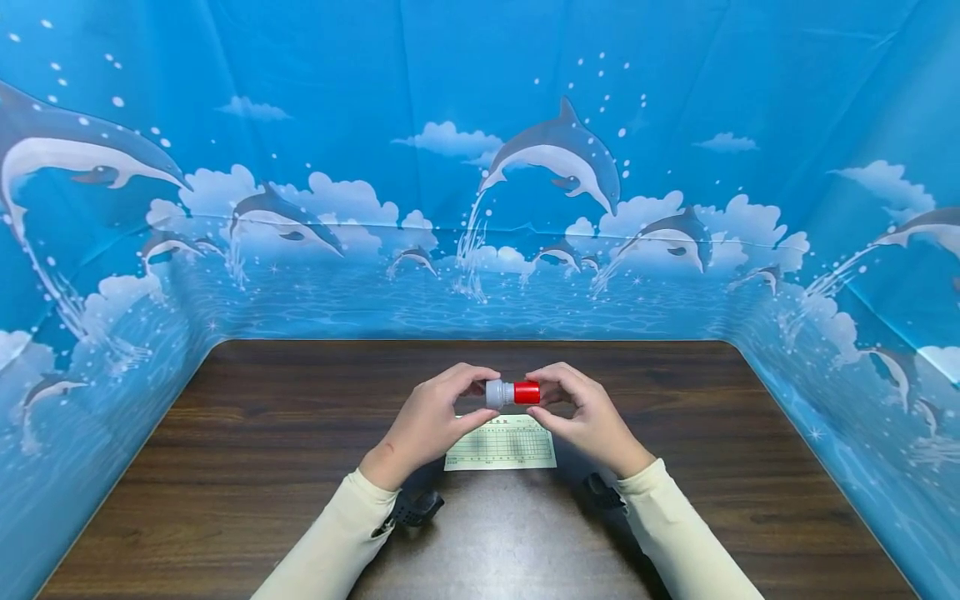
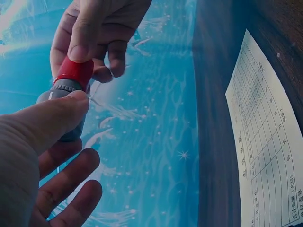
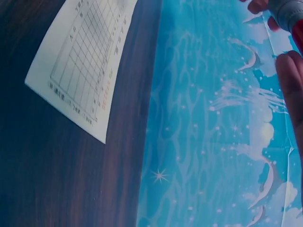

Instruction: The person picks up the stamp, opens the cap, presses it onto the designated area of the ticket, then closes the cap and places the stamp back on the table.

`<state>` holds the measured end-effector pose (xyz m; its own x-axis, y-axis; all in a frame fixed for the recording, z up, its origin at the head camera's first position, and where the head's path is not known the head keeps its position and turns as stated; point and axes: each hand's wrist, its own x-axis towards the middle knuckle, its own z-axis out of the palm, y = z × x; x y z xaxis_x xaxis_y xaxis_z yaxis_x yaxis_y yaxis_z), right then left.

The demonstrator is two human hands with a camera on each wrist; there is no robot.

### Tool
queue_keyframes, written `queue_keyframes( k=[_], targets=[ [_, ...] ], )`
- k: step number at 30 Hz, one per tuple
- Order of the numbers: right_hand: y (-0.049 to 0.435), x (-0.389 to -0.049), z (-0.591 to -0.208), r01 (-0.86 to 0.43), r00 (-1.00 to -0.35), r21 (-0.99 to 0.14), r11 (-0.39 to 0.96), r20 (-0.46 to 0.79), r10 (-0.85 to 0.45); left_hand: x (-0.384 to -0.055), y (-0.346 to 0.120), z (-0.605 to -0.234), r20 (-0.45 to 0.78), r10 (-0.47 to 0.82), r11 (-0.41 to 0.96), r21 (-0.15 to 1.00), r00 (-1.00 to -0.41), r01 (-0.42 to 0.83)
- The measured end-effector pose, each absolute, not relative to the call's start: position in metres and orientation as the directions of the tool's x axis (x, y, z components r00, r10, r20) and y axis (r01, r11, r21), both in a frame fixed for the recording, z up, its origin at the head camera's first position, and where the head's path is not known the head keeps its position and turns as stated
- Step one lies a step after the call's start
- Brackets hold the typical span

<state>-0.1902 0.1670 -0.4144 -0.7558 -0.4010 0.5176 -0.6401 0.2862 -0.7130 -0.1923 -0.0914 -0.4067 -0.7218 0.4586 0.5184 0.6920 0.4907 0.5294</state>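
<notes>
Both hands hold a small grey-and-red cylinder, shaped like a round hand stamp (image 1: 497, 394), sideways above the table. My left hand (image 1: 431, 417) pinches its wider grey end between thumb and fingers. On the other side my right hand (image 1: 588, 412) pinches the red end (image 1: 527, 392). In the left wrist view, the right thumb presses on the red part (image 2: 75, 72), with a ribbed grey collar just below it. Only a bit of the grey body (image 3: 286, 12) shows at the corner of the right wrist view. Below the hands lies a pale green printed form (image 1: 501, 450) with a table grid.
The dark wood-grain table (image 1: 300, 425) carries the form near its middle. A blue curtain (image 1: 360, 275) printed with dolphins and clouds encloses the table at the back and both sides. Black wrist cameras (image 1: 418, 508) are strapped under both sleeves.
</notes>
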Motion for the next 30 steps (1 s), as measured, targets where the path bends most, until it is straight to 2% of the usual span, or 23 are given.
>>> queue_keyframes(
  k=[9,22,30],
  targets=[
    [0.1607,-0.1873,-0.4128,-0.706,-0.704,-0.670,0.229,0.631,-0.326,-0.1945,-0.0956,-0.4044,0.584,0.480,0.472,0.457,-0.655,0.754],
    [0.1614,-0.1864,-0.4140,-0.720,-0.684,-0.663,0.204,0.627,-0.374,-0.1941,-0.0952,-0.4038,0.663,0.462,0.458,0.389,-0.589,0.799],
    [0.1644,-0.1876,-0.4152,-0.730,-0.671,-0.644,0.229,0.613,-0.417,-0.1942,-0.0956,-0.4042,0.652,0.483,0.463,0.375,-0.584,0.803]
  ],
)
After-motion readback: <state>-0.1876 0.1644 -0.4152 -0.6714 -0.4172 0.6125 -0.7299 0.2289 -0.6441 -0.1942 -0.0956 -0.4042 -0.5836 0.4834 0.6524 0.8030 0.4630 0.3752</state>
